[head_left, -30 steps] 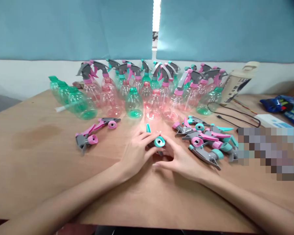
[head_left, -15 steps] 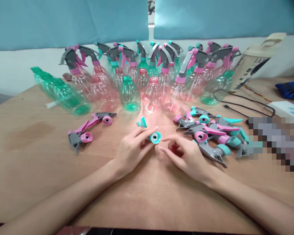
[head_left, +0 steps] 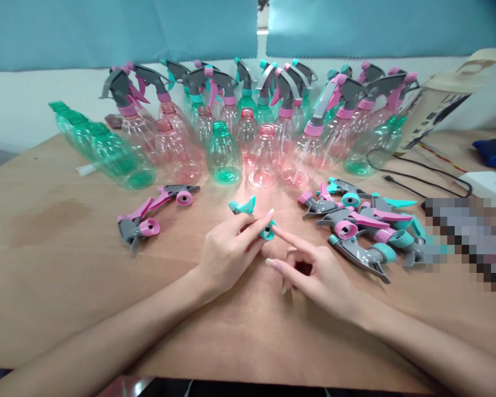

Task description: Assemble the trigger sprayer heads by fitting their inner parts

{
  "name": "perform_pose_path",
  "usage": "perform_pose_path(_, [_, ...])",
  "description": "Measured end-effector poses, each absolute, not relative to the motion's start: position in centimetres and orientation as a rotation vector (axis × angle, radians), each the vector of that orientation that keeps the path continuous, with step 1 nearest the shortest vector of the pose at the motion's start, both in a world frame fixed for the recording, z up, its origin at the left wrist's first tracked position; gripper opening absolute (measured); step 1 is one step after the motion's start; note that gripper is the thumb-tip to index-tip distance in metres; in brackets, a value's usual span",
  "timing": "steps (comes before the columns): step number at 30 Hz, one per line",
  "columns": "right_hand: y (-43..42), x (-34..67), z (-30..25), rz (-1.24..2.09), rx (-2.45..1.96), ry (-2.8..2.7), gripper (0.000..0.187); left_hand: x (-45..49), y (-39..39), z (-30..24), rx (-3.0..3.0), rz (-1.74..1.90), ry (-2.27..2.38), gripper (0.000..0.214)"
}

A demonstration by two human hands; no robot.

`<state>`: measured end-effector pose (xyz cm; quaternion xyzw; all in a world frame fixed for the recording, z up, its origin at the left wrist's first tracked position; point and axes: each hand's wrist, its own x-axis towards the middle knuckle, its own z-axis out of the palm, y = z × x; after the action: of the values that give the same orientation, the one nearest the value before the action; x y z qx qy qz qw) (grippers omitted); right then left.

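My left hand [head_left: 228, 249] is closed around a spray trigger head, whose turquoise collar [head_left: 267, 231] faces me and whose turquoise trigger [head_left: 247, 205] sticks out beyond my fingers. Its grey body is mostly hidden under the hand. My right hand [head_left: 314, 270] has its index finger stretched out, the tip touching the collar's rim. The thumb stands apart from that finger and the other fingers curl in below; nothing shows between thumb and index. Pink-and-grey spray heads [head_left: 139, 227] lie to the left, and a pile of pink and turquoise ones [head_left: 357, 220] lies on the right.
Behind my hands stand open bottles, such as a green one [head_left: 224, 154] and a pink one [head_left: 267, 157], with several spray-topped bottles behind. Green bottles [head_left: 107, 151] line the left. At right are a beige tumbler [head_left: 438, 107], a black cable [head_left: 417, 175] and a blurred-out object [head_left: 471, 237].
My right index finger has straightened onto the collar, while the thumb has dropped away from it. The turquoise trigger has turned and shows more. The whole view has shifted slightly.
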<state>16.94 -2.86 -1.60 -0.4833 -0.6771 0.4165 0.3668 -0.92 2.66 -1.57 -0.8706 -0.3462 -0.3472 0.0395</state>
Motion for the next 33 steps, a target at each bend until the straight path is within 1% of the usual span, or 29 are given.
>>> perform_pose_path(4, [-2.9, 17.0, -1.4, 1.147, -1.218, -1.69, 0.057, -0.9, 2.6, -1.7, -2.729, -1.082, -1.07, 0.029])
perform_pose_path(9, [-2.7, 17.4, -1.5, 1.135, -1.201, -1.699, 0.043, -0.9, 2.5, -1.8, -2.884, -1.135, -1.035, 0.031])
perform_pose_path(11, [-2.6, 17.5, -1.6, 1.017, -1.207, -1.768, 0.039, -0.8, 2.5, -1.8, -2.89, -1.154, -0.978, 0.032])
perform_pose_path(14, [-2.5, 17.6, -2.0, 0.689, -1.259, -1.895, 0.035, -0.7, 2.4, -1.8, -2.859, -1.126, -0.934, 0.032])
perform_pose_path(16, [-2.8, 17.4, -2.1, 0.511, -1.319, -1.93, 0.036, -0.7, 2.3, -1.7, -2.801, -1.092, -0.952, 0.03])
perform_pose_path(17, [-2.9, 17.3, -2.1, 0.484, -1.348, -1.926, 0.037, -0.6, 2.2, -1.6, -2.764, -1.074, -0.971, 0.029])
perform_pose_path(19, [-3.4, 16.9, -1.9, 0.598, -1.394, -1.889, 0.043, -0.6, 2.1, -1.4, -2.692, -1.052, -1.009, 0.028])
perform_pose_path(21, [-3.7, 16.6, -1.4, 0.913, -1.401, -1.789, 0.051, -0.6, 2.1, -1.3, -2.648, -1.043, -1.019, 0.027])
perform_pose_path(24, [-3.9, 16.4, -0.8, 1.448, -1.3, -1.539, 0.065, -0.6, 2.2, -1.3, -2.618, -1.078, -0.998, 0.028])
perform_pose_path(26, [-3.8, 16.5, -0.6, 1.629, -1.209, -1.418, 0.072, -0.7, 2.3, -1.5, -2.623, -1.111, -0.989, 0.028])
perform_pose_path(28, [-3.5, 16.6, -0.6, 1.641, -1.172, -1.408, 0.073, -0.7, 2.4, -1.7, -2.665, -1.128, -0.99, 0.029])
perform_pose_path(33, [-2.7, 17.1, -0.8, 1.38, -1.224, -1.635, 0.056, -0.8, 2.5, -1.9, -2.777, -1.151, -0.972, 0.031])
